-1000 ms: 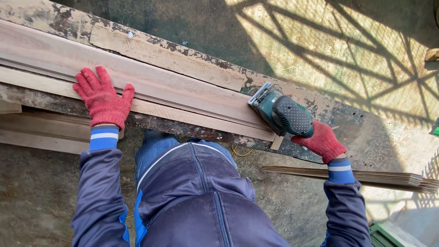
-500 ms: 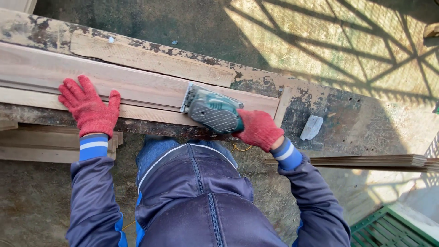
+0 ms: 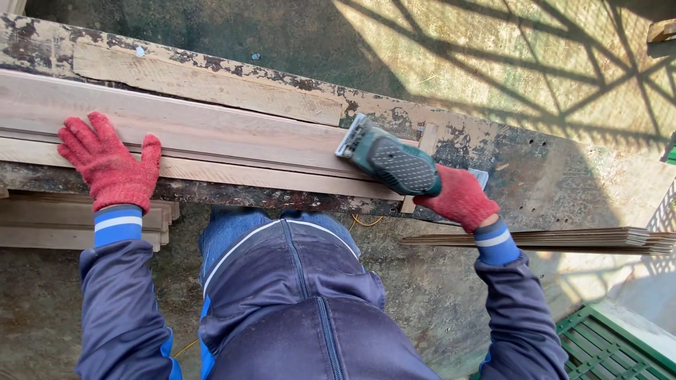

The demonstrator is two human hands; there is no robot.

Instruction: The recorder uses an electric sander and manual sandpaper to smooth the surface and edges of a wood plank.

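left hand (image 3: 109, 167): flat, fingers spread, pressing plank (image 3: 211, 134) | right hand (image 3: 459, 198): clenched on sander (image 3: 389, 162), right plank end

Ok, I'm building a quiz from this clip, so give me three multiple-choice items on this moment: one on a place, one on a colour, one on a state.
1. Where does the sander sit?
A. near the right end of the long board
B. on the ground
C. under the left hand

2. What colour are the gloves?
A. blue
B. red
C. yellow

3. How does the left hand rest?
A. clenched in a fist
B. lifted off the wood
C. flat, fingers spread, on the board

Answers: 1 A, the green tool lies on the board close to its right end, in the grip of the right hand. 2 B, both knitted gloves are red, above blue cuffs with a white stripe. 3 C, the palm lies flat on the board with the fingers apart.
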